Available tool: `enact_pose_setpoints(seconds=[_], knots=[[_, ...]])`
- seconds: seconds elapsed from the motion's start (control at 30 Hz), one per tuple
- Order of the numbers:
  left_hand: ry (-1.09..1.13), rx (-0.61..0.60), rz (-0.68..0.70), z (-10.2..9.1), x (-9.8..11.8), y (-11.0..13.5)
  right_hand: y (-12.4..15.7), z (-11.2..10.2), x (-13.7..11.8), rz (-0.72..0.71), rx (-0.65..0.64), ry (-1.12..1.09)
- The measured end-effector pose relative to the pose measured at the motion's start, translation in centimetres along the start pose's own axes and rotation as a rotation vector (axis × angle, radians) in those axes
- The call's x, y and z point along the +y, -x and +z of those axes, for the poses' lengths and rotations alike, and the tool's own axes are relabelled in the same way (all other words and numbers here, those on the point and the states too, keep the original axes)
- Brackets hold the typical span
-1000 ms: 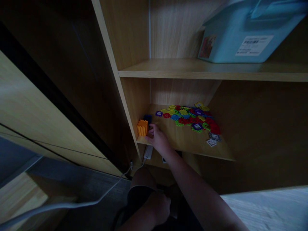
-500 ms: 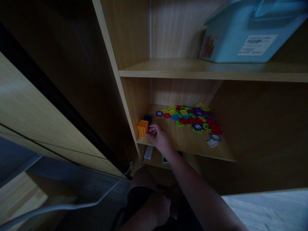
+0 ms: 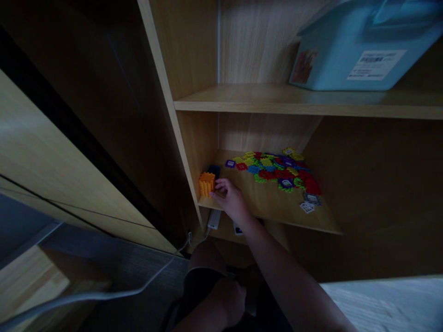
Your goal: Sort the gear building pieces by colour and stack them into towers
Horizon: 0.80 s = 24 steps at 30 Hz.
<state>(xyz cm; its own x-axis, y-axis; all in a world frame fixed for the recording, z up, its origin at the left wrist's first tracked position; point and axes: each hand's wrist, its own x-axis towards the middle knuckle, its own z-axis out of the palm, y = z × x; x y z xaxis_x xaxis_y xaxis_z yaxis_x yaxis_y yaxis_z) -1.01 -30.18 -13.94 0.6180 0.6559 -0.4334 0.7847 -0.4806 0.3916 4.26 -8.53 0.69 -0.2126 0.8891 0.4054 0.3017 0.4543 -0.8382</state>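
My right hand (image 3: 231,199) reaches onto the lower shelf (image 3: 273,210). Its loosely bent fingertips touch the right side of an orange cube of snapped-together plastic tiles (image 3: 206,183) at the shelf's front left corner, without wrapping round it. A dark blue piece (image 3: 213,169) lies just behind the cube. A heap of flat colourful interlocking tiles (image 3: 277,169) is spread over the back of the shelf. Two grey-white tiles (image 3: 309,203) lie at its right end. My left hand (image 3: 228,302) rests low in the dark by my knee, fingers curled; what they hold is hidden.
A light blue plastic box with a barcode label (image 3: 363,50) stands on the upper shelf (image 3: 277,100). A white power strip (image 3: 213,218) sits under the lower shelf, its cable (image 3: 104,293) trailing left over the floor. A wooden panel (image 3: 51,161) leans at the left.
My right hand has barely shifted beside the orange cube, its fingers drawn back slightly. The view has drifted a little. The left hand stays put.
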Motion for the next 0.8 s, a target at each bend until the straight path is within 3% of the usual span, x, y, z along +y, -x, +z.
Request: enact_pose_setpoints(seconds=[0.53, 0.73, 0.8], knots=[[0.009, -0.044, -0.045, 0.4, -0.3, -0.1, -0.6, 0.5, 0.0, -0.008, 0.006, -0.033], [-0.058, -0.047, 0.0, 1.2, -0.7, -0.3, -0.9, 0.7, 0.6, -0.045, 0.008, -0.007], [-0.026, -0.027, 0.074, 1.6, -1.0, -0.4, -1.0, 0.9, 0.7, -0.053, 0.014, -0.002]])
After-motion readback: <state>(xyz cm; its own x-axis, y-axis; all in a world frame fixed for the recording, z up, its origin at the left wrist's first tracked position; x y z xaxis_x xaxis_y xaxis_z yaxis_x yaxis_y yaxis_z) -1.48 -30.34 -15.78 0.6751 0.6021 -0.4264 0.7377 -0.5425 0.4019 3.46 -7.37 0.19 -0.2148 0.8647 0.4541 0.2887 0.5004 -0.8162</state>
